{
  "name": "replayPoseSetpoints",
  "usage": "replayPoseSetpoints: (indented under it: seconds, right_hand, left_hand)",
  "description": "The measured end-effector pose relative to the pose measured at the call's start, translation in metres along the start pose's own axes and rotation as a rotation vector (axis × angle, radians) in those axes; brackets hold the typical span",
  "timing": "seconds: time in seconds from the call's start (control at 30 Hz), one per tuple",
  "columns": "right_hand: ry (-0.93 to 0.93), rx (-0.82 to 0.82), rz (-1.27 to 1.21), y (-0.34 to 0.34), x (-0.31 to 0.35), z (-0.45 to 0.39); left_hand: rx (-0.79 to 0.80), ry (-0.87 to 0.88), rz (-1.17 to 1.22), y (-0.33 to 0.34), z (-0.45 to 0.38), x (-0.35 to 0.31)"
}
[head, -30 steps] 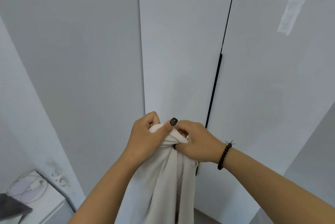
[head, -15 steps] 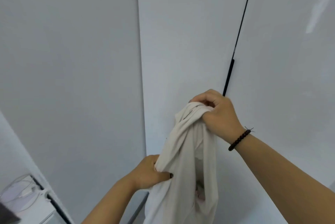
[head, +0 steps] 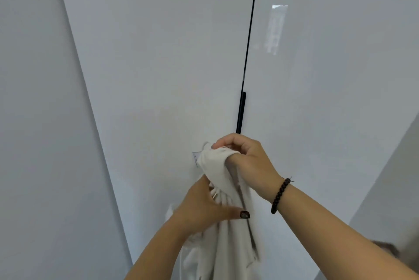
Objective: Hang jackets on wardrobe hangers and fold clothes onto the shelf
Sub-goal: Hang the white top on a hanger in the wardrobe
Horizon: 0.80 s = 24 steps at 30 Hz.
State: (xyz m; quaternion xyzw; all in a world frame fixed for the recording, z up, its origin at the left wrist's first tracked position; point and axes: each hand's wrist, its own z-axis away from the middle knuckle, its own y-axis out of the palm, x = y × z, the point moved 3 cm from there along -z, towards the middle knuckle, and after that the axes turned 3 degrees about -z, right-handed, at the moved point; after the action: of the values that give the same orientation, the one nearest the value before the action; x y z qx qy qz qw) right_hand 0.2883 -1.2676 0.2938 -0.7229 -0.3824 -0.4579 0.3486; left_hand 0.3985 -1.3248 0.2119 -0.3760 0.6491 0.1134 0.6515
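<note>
While the 2 tall pale wardrobe doors [head: 158, 75] stand closed, split by a dark seam with a slim black handle [head: 240, 112], a cream garment [head: 229, 234] hangs in front of them, low and a little right of the frame's middle, its bulk dropping past the bottom edge. It looks soft, light and limp, likely to sag and twist wherever it is unsupported, so the collar or shoulder seams seem the sensible places to hold. The right hand [head: 247, 162] is curled round the bunched top, carrying the weight. The left hand [head: 204, 207] sits just below, thumb pressed across the folds, fingers hidden behind the cloth. A dark bead bracelet [head: 280, 196] circles the right wrist. A small white label [head: 195, 157] pokes out beside the top; its print is too small to read.
</note>
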Motion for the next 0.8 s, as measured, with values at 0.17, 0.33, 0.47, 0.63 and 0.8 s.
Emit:
replayPoseSetpoints:
  seconds: [0.17, 0.33, 0.47, 0.63, 0.8]
  right_hand:
    - [-0.036, 0.084, 0.269, 0.019, -0.009, -0.020]
    - [-0.040, -0.524, 0.264, -0.004, -0.021, -0.031]
    - [0.033, -0.808, 0.268, 0.002, -0.044, -0.046]
    - [0.024, -0.861, 0.204, 0.017, -0.058, -0.053]
    - [0.094, -0.882, 0.232, 0.024, -0.058, -0.052]
  left_hand:
    - [-0.266, -0.083, 0.097, -0.023, -0.026, 0.033]
    - [-0.304, -0.168, 0.216, -0.051, -0.035, 0.053]
    - [-0.254, -0.153, 0.248, -0.067, -0.040, 0.060]
    - [-0.239, -0.179, 0.331, -0.077, -0.025, 0.062]
    - [-0.289, -0.178, 0.375, -0.098, 0.000, 0.059]
